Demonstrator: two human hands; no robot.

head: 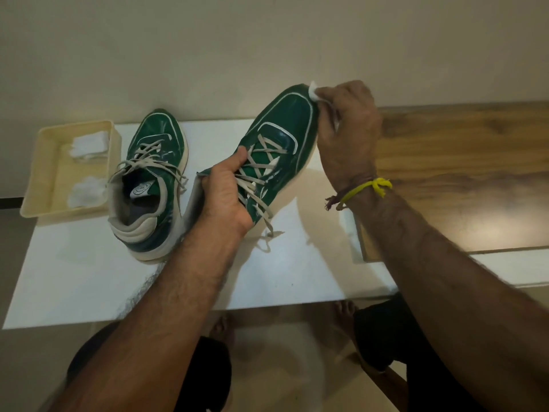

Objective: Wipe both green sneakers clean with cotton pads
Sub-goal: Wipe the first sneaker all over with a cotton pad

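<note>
Single head-worn wide-angle view, looking forward and steeply down over the white bench (89, 281). Close range: both forearms reach in from the bottom edge. Wall fills the top, floor and bare feet show below the bench edge.

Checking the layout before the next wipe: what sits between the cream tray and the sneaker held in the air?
In the head view, the other green sneaker stands on the white table between the tray and the held sneaker.

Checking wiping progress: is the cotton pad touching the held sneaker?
Touching. The head view shows the cotton pad in the right hand pressed against the held sneaker toe.
</note>
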